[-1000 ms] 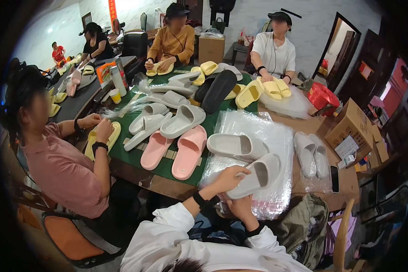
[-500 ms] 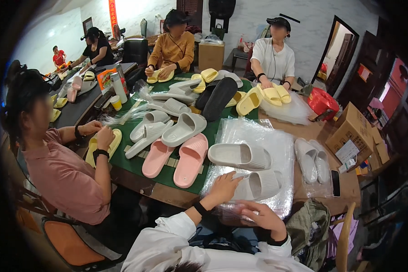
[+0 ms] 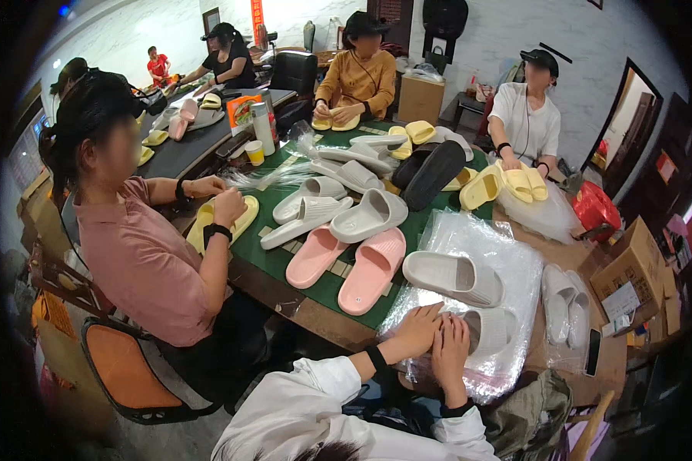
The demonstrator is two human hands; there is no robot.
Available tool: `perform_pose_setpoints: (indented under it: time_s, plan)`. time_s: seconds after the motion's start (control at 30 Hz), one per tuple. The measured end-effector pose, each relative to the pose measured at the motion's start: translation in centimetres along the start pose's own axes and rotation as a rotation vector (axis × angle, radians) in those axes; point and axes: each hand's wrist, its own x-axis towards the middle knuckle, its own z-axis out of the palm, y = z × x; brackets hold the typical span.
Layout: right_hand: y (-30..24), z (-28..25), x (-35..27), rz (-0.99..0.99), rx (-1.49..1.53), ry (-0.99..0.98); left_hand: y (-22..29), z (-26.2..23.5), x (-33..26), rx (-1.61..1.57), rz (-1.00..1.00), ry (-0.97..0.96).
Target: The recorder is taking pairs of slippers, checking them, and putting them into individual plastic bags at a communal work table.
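Item 1: white slide, moulded foam, matte, ribbed strap, rounded toe. Lies at the near edge of the desk, on the plastic bags, just right of both hands.

Item 2: second white slide, same make, lying flat on the bags just beyond the first.

Item 3: plastic bags, clear, glossy, crinkled, stacked in a loose sheet pile that overhangs the desk's near edge.

Item 4: 2 pink slides, smooth foam, side by side on the green mat, left of the bags.

Item 5: grey slides and yellow slides, scattered further back; 1 black slide among them. 1 bagged white pair lies right of the pile.

Surface: wooden desk, brown, partly covered by the green mat. Cardboard boxes stand at the right. Room: pale walls, dark doorway, 3 seated people at the desk, more people behind at another desk.

Grip: left hand and right hand lie close together, touching, fingers curled loosely rather than spread, resting on the bags and against the heel end of the near white slide. Whether the fingers pinch the plastic film cannot be told.
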Motion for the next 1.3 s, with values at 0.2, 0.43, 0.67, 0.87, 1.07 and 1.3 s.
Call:
perform_pose_setpoints:
  time_s: [0.2,0.43,0.67,0.87,1.07,1.3]
  plan:
    - [-1.0,-0.4,0.1,0.015,-0.072,-0.029,-0.1,0.1,0.0,-0.067,-0.024,0.032]
    - [0.3,-1.6,0.6,0.028,0.078,0.032,0.4,-0.6,0.3,-0.048,-0.025,-0.075]
    - [-1.3,-3.4,3.6,0.211,-0.239,-0.137,0.4,0.0,0.3,-0.043,0.016,0.06]
    - [-1.1,-3.4,6.7,0.327,-0.398,-0.217,-0.4,-1.1,0.8,-0.142,0.021,-0.211]
    - [-0.2,-2.9,7.2,0.395,-0.351,-0.214,-0.8,-0.8,0.9,-0.13,0.035,-0.186]
    - [2.8,-5.8,7.0,0.459,-0.405,-0.02,-1.2,-2.0,0.9,-0.402,0.05,-0.169]
